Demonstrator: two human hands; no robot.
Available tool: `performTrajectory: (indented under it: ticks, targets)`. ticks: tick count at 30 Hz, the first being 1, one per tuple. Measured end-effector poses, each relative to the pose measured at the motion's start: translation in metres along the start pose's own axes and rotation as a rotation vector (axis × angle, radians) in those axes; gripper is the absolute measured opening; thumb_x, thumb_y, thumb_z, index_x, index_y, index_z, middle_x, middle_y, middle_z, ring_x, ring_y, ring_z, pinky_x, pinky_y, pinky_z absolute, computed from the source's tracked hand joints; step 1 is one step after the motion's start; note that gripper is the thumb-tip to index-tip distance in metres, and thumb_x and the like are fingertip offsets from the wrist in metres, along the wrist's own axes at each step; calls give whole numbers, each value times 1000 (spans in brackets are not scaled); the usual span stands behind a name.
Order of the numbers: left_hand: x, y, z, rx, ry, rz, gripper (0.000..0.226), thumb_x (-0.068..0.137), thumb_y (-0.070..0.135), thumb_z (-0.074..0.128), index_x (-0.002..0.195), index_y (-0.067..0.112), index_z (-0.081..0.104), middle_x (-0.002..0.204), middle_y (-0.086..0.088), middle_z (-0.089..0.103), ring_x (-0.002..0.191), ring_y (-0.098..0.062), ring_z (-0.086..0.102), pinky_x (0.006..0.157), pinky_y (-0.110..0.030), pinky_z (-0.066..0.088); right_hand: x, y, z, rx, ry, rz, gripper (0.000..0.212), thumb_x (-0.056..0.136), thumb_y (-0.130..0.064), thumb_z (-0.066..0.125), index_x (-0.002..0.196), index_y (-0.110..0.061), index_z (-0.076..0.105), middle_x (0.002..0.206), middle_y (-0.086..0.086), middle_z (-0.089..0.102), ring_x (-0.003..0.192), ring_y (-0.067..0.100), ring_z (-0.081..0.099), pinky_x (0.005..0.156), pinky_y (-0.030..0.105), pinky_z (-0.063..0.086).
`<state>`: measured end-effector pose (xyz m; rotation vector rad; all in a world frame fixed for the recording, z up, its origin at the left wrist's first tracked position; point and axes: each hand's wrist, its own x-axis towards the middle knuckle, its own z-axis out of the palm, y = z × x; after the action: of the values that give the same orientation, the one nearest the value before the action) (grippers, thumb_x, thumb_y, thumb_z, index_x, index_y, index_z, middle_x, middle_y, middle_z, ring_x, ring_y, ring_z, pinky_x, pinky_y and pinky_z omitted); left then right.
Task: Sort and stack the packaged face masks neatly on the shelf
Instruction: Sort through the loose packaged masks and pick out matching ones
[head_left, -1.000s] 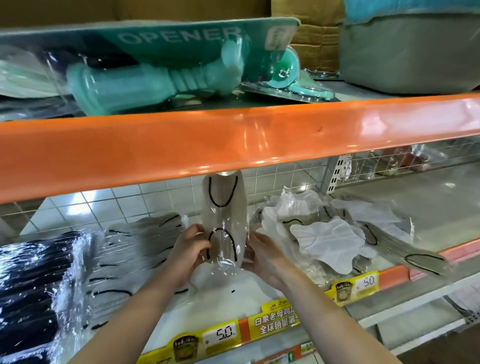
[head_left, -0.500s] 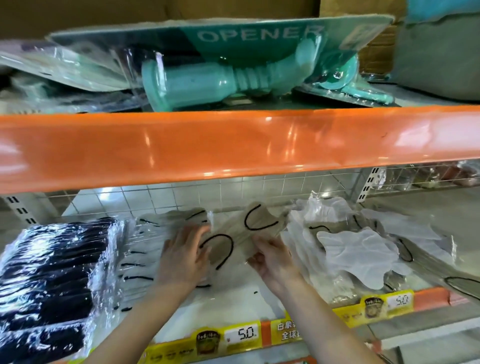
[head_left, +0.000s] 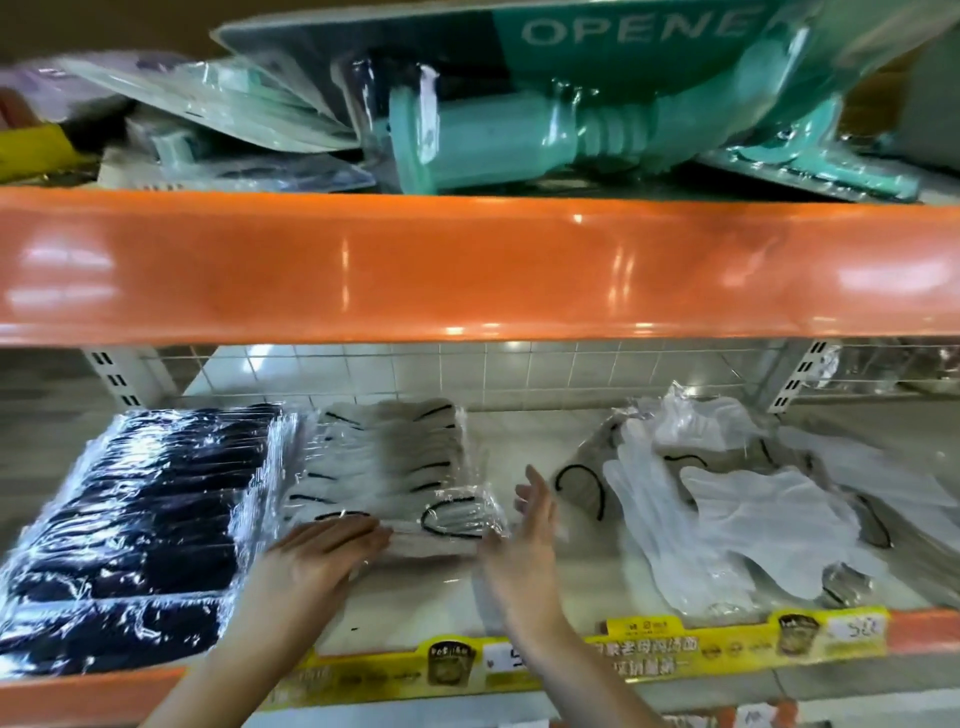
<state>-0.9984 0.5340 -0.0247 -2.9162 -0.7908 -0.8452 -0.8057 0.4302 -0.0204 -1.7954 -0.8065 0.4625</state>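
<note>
Pressing flat, fingers together, the left hand (head_left: 317, 558) steadies the clear-wrapped grey mask pack (head_left: 447, 522) atop the grey stack beside the black-mask pile (head_left: 135, 519); the right hand (head_left: 519, 540) hovers with fingers straight beside it; slick wrapping could let it slide off.

There is a single view, from a wide-angle camera worn on the person's head. It faces forward and slightly down into a store rack, close enough that the orange beam (head_left: 467, 265) of the upper shelf crosses the whole width of the frame. Above the beam it catches the front of the upper shelf; below it, the lower shelf (head_left: 519, 431) and both forearms reaching in from the bottom edge. Straight lines bow towards the edges.
</note>
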Motion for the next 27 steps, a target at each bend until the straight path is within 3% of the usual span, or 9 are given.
performTrajectory:
  ticks: [2,4,8,12,15,18,20,24,27]
  targets:
    - [-10,-10,-7,6,21,-3,34,92,35,43,95,27,77,104,5,72,82,-17,71,75,-25,50,2,10,2,-202,50,-314,47,79,1,60,122,-17,55,118,3,50,106,15,49,93,28,44]
    - [-20,-14,-8,18,33,28,38,95,32,40,94,25,77,103,3,72,80,-18,71,69,-26,56,-1,17,4,-362,-38,-478,25,82,-23,55,107,-20,62,108,0,59,97,17,58,83,26,47]
    - [-35,-14,1,-14,-48,80,55,103,36,22,99,23,75,107,3,71,91,-17,70,75,-26,53,-15,25,12,-666,-296,-620,37,86,-48,45,105,-23,64,114,-2,60,103,21,61,85,30,52]
    - [-37,-21,4,-69,-215,-21,39,93,54,37,112,31,63,116,5,66,94,-16,68,74,-25,55,-20,23,18,-740,-352,-609,37,84,-47,45,104,-24,64,115,-1,58,103,23,60,79,37,53]
    - [-31,-21,3,10,-287,-48,59,63,65,47,115,38,50,114,9,65,89,-12,69,68,-26,57,-19,18,17,-766,-351,-614,35,81,-48,47,102,-27,65,113,-4,58,99,22,61,75,36,53]
    - [-25,-17,8,118,-293,-59,74,45,71,58,111,37,52,110,7,68,90,-14,69,63,-28,57,-18,15,19,-821,-358,-618,43,78,-55,46,106,-29,65,120,-4,56,107,21,58,81,36,51]
    - [-23,-17,11,178,-307,-72,71,47,70,66,108,35,61,111,5,68,93,-17,69,62,-30,58,-18,15,20,-834,-393,-587,56,77,-62,43,117,-27,61,134,0,48,123,25,47,95,40,45]
    - [-23,-15,10,239,-258,-95,47,69,48,43,105,29,67,111,2,68,98,-22,68,66,-35,57,-18,10,19,-867,-492,-517,60,84,-58,46,133,-25,48,150,4,27,139,27,26,109,41,29]
    - [-25,-15,12,252,-274,-96,46,60,35,73,105,24,71,113,-1,68,101,-25,67,73,-39,57,-22,9,21,-888,-433,-536,57,77,-59,42,121,-26,57,139,4,45,126,28,46,95,41,45]
